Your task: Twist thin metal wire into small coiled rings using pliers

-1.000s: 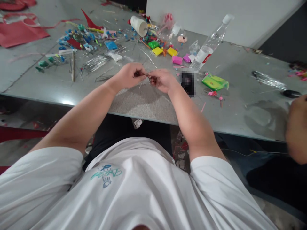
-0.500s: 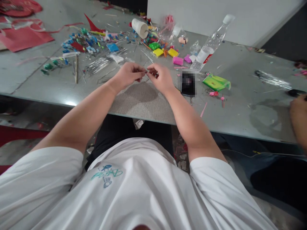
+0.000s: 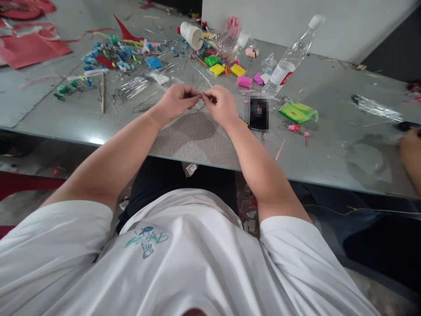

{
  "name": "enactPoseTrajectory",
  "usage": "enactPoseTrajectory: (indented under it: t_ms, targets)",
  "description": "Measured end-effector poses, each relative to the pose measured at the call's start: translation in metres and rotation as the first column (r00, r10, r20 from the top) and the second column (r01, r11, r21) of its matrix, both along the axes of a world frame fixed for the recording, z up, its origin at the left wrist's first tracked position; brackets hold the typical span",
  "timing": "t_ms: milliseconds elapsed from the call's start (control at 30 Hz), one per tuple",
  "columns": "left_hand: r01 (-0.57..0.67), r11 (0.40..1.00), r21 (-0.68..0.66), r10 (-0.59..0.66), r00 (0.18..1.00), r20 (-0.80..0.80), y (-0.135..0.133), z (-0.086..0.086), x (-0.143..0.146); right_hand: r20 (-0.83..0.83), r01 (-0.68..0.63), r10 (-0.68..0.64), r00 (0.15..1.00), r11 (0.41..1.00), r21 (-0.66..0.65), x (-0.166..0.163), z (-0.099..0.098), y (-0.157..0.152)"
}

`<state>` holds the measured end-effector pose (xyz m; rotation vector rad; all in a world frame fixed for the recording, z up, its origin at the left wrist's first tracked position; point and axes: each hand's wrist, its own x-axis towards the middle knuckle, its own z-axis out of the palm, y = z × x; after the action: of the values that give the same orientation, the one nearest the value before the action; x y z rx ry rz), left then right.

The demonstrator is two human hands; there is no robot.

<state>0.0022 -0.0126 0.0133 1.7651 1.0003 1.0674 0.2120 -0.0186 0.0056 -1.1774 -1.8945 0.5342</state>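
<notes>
My left hand [image 3: 177, 102] and my right hand [image 3: 219, 105] meet fingertip to fingertip above the table, both closed in a pinch. Between them is something tiny and dark that I cannot make out. Under my hands lies a textured grey-brown mat [image 3: 194, 138]. Just right of my right hand is a dark phone-like object [image 3: 258, 114], partly blurred out. A bundle of thin silvery wires [image 3: 134, 85] lies to the left of my left hand.
A tilted clear plastic bottle [image 3: 289, 66] and a green packet [image 3: 298, 112] are at the right. Behind my hands are yellow clay packs [image 3: 237, 70], a white cup [image 3: 191, 36] on its side and many blue bits [image 3: 126, 55]. Another person's hand [image 3: 411, 151] rests at the right edge.
My fingertips have shifted slightly around the tiny thing, with both hands staying in nearly the same place. The view has moved very slightly.
</notes>
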Motion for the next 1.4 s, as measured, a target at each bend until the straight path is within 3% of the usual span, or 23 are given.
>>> enactPoseTrajectory:
  t_ms: [333,633,733,800,900,1000,1233,1400]
  targets:
    - [-0.041,0.999,-0.011,0.042,0.997,0.071,0.001,0.0,0.003,0.125,-0.01,0.006,0.992,1.0,0.03,-0.001,0.007,-0.006]
    - [-0.045,0.981,-0.186,0.077,0.983,0.168,0.002,0.001,0.003,0.016,0.045,-0.044,0.999,0.989,-0.137,0.001,-0.005,0.009]
    - [-0.012,0.974,-0.226,0.061,0.976,0.209,0.0,0.003,0.003,0.102,0.091,-0.075,0.992,0.983,-0.159,0.008,-0.003,0.011]
    - [0.002,0.967,-0.255,0.065,0.965,0.254,-0.001,0.005,0.003,0.251,0.167,-0.131,0.959,0.978,-0.128,0.015,0.0,0.01]
    - [0.029,0.946,-0.323,0.083,0.942,0.326,0.0,0.007,0.003,0.522,0.346,-0.261,0.812,0.935,-0.07,0.025,0.008,0.005]
    - [0.065,0.916,-0.396,0.093,0.926,0.366,0.001,0.008,0.002,0.685,0.439,-0.246,0.686,0.89,-0.121,0.032,0.017,-0.002]
    - [0.102,0.875,-0.473,0.13,0.891,0.434,0.002,0.007,-0.001,0.781,0.464,-0.116,0.614,0.853,-0.238,0.047,0.047,-0.02]
    - [0.084,0.864,-0.496,0.208,0.838,0.505,0.007,0.007,0.001,0.795,0.418,-0.11,0.596,0.889,-0.19,0.043,0.055,-0.026]
